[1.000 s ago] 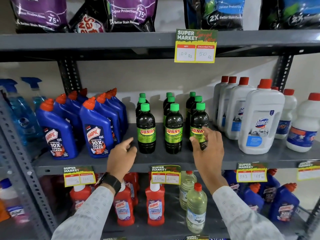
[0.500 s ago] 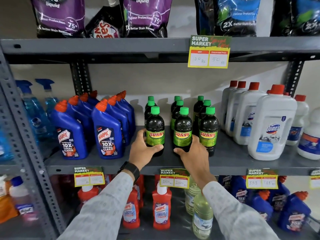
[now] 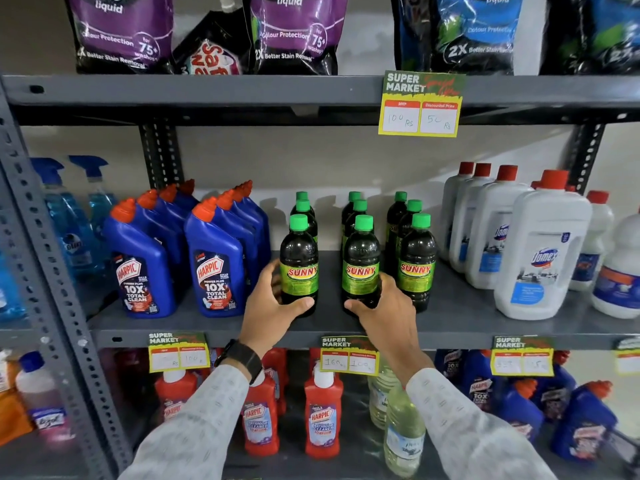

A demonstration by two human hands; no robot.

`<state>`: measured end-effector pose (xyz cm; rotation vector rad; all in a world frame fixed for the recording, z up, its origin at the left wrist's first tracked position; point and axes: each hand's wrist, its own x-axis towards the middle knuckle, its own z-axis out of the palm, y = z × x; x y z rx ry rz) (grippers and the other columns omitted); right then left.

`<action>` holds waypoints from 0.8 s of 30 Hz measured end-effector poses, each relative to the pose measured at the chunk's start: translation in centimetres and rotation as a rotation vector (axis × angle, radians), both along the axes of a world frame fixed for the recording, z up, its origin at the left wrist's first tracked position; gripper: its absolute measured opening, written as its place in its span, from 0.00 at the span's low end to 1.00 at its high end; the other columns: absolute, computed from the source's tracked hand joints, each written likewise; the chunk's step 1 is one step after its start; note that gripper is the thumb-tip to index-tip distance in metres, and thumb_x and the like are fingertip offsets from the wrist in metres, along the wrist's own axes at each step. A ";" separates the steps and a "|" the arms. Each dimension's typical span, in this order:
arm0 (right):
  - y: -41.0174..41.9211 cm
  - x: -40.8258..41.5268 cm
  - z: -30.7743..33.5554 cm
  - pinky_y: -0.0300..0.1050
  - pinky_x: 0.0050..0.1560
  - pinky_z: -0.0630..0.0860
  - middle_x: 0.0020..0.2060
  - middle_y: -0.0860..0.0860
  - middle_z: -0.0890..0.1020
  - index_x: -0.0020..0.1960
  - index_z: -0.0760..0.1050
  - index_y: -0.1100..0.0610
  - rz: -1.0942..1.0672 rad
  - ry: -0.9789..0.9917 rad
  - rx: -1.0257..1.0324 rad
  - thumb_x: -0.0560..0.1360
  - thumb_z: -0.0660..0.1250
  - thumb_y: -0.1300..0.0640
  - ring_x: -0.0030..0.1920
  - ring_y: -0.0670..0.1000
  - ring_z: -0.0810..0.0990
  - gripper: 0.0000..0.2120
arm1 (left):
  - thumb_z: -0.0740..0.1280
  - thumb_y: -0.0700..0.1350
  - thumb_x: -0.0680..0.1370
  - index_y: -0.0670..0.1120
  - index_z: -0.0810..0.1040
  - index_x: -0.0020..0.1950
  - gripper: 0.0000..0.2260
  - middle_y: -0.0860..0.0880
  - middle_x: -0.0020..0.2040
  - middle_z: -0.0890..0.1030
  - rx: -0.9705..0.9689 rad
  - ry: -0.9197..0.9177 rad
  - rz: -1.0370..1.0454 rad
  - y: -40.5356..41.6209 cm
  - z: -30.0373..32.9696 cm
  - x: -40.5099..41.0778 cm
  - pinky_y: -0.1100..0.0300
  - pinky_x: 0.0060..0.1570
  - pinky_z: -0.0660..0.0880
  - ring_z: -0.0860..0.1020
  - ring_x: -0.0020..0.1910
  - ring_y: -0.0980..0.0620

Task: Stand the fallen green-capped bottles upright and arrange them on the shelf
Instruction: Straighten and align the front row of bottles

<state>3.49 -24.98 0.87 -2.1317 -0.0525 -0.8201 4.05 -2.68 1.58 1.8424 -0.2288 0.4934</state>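
Note:
Several dark green-capped SUNNY bottles stand upright in three rows on the grey middle shelf [image 3: 450, 318]. My left hand [image 3: 273, 306] wraps the base of the front left bottle [image 3: 298, 261]. My right hand [image 3: 384, 310] grips the base of the front middle bottle [image 3: 361, 261]. The front right bottle [image 3: 416, 261] stands free beside it. More green-capped bottles line up behind each front one, partly hidden.
Blue Harpic bottles [image 3: 214, 265] stand close on the left, white Domex bottles [image 3: 540, 258] on the right. Detergent pouches [image 3: 294, 32] fill the shelf above. Red Harpic bottles [image 3: 322, 420] and clear bottles [image 3: 403, 431] sit on the shelf below. Price tags [image 3: 349, 355] hang on the shelf edge.
Both hands have moved inward from open reaches and closed on the front left and front middle bottles. The view has come closer to the shelf.

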 end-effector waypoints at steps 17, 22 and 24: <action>-0.6 -0.7 -0.2 0.46 0.53 0.74 0.50 0.44 0.81 0.69 0.73 0.53 -0.040 -0.014 -0.049 0.70 0.80 0.45 0.57 0.52 0.82 0.33 | 0.81 0.49 0.69 0.55 0.62 0.79 0.44 0.55 0.67 0.77 0.010 0.013 0.044 -0.7 0.5 -0.9 0.65 0.62 0.73 0.77 0.64 0.59; -4.0 -2.0 0.4 0.57 0.56 0.81 0.57 0.46 0.83 0.73 0.72 0.53 -0.067 -0.075 -0.041 0.72 0.76 0.41 0.51 0.45 0.82 0.34 | 0.73 0.51 0.78 0.52 0.76 0.67 0.19 0.55 0.58 0.80 0.002 -0.380 0.393 -4.0 -0.2 -4.3 0.55 0.53 0.81 0.80 0.55 0.56; -5.8 -2.4 0.7 0.56 0.49 0.81 0.49 0.44 0.79 0.65 0.75 0.50 -0.146 -0.213 -0.025 0.72 0.78 0.46 0.42 0.43 0.80 0.24 | 0.70 0.47 0.80 0.51 0.81 0.62 0.10 0.55 0.52 0.83 0.016 -0.447 0.342 -6.5 -0.6 -5.3 0.55 0.46 0.82 0.82 0.50 0.55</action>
